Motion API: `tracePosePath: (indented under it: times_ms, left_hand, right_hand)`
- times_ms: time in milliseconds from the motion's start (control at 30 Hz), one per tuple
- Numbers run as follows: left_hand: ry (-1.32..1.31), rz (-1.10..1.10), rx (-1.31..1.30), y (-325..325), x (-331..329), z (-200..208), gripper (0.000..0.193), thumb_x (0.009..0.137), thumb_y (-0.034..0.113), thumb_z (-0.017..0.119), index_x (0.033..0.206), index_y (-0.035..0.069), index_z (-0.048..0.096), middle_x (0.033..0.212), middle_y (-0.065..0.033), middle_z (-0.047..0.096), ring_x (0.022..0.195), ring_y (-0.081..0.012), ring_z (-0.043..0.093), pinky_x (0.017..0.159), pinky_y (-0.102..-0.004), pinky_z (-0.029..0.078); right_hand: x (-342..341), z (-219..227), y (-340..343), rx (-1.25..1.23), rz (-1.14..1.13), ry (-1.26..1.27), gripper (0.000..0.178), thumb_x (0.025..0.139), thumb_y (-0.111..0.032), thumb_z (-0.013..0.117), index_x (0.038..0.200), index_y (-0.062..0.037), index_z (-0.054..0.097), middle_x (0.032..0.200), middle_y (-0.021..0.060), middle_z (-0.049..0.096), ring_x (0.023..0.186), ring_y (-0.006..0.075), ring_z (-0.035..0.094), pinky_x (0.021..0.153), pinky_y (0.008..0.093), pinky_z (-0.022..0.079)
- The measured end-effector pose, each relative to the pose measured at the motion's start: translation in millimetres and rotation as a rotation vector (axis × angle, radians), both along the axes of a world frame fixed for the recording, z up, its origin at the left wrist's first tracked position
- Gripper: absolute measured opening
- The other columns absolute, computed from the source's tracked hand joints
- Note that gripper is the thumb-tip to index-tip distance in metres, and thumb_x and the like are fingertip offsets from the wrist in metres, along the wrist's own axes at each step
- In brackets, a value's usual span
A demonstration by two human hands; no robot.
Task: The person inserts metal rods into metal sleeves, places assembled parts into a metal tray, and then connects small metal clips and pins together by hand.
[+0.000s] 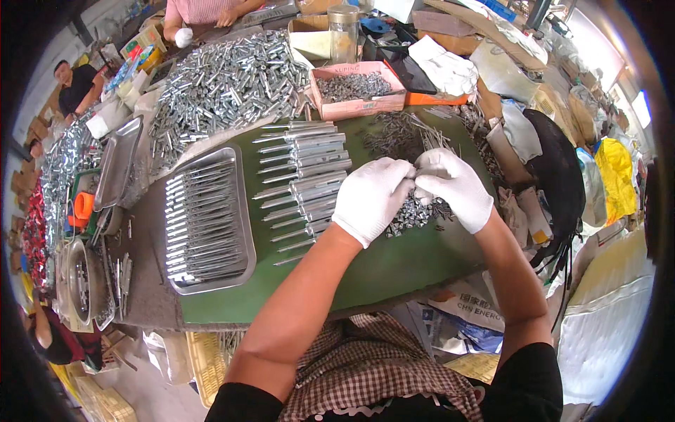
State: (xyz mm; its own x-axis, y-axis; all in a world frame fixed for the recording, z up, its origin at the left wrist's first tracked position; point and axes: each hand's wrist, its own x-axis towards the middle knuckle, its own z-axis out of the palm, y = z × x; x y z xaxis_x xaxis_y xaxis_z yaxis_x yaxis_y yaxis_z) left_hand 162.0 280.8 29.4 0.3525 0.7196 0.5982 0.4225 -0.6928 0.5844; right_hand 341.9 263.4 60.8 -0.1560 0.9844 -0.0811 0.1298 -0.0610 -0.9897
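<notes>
Both my hands wear white gloves and meet over the right part of a green mat (358, 285). My left hand (373, 197) and my right hand (455, 188) have their fingertips pinched together; whatever is between them is too small and covered to make out. Beneath them lies a pile of small silver metal pieces (408, 219). Just beyond spreads a heap of short dark pins (394, 137), with longer thin rods (434, 135) beside it. Left of my left hand, silver metal tubes with thin rods sticking out (309, 172) lie side by side in a column.
A steel tray (250, 257) holding a row of thin metal rods (204, 218) sits on the left. Behind are a big heap of metal tubes (225, 84), a pink box (362, 108) of small parts and a glass jar (343, 35). Across the table, a person (204, 10) works.
</notes>
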Motion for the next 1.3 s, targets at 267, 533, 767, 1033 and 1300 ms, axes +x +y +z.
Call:
tracePosePath:
  times_ms: [267,533,767,1033,1300]
  left_hand:
    - [0.232,0.016,0.003,6,9,-21,0.009,0.077,0.011,0.064,0.085,0.007,0.061,0.08,-0.0111,0.061,0.078,-0.0305,0.061,0.07,-0.0396,0.05]
    - [-0.024,-0.039,0.164,5,8,-2,0.012,0.074,0.01,0.069,0.084,0.008,0.064,0.081,-0.0084,0.063,0.08,-0.0281,0.061,0.071,-0.0377,0.049]
    - [-0.068,-0.003,0.207,7,2,3,0.012,0.072,0.006,0.067,0.083,0.008,0.062,0.079,-0.0083,0.061,0.076,-0.0283,0.06,0.07,-0.0381,0.049]
    - [-0.037,0.045,0.038,1,3,-1,0.011,0.076,0.005,0.066,0.085,0.006,0.06,0.082,-0.0103,0.062,0.079,-0.0293,0.06,0.071,-0.0368,0.049]
    - [0.1,0.103,-0.136,-1,7,-9,0.006,0.079,0.011,0.061,0.081,0.005,0.06,0.083,-0.0157,0.061,0.079,-0.0338,0.061,0.072,-0.0418,0.049]
  right_hand:
    - [4,-6,-15,0.392,0.017,-0.685,0.028,0.08,-0.003,0.061,0.108,-0.0042,0.056,0.092,0.0101,0.067,0.081,0.0195,0.066,0.073,0.031,0.051]
    - [7,2,-10,0.297,-0.083,-0.48,0.032,0.079,-0.007,0.065,0.11,-0.0068,0.058,0.09,0.0096,0.068,0.082,0.0197,0.066,0.076,0.0305,0.052]
    - [-2,7,2,0.111,0.016,0.04,0.028,0.084,-0.003,0.064,0.11,0.002,0.054,0.09,0.0115,0.064,0.078,0.0164,0.065,0.067,0.0272,0.054]
    - [-3,-7,0,-0.098,0.026,0.183,0.019,0.086,-0.005,0.062,0.103,0.0011,0.056,0.089,0.0087,0.063,0.076,0.0156,0.063,0.067,0.0278,0.054]
    - [-6,-19,-5,0.501,-0.041,-0.728,0.023,0.081,-0.006,0.057,0.104,-0.0101,0.056,0.085,0.0126,0.063,0.077,0.0275,0.063,0.07,0.035,0.049]
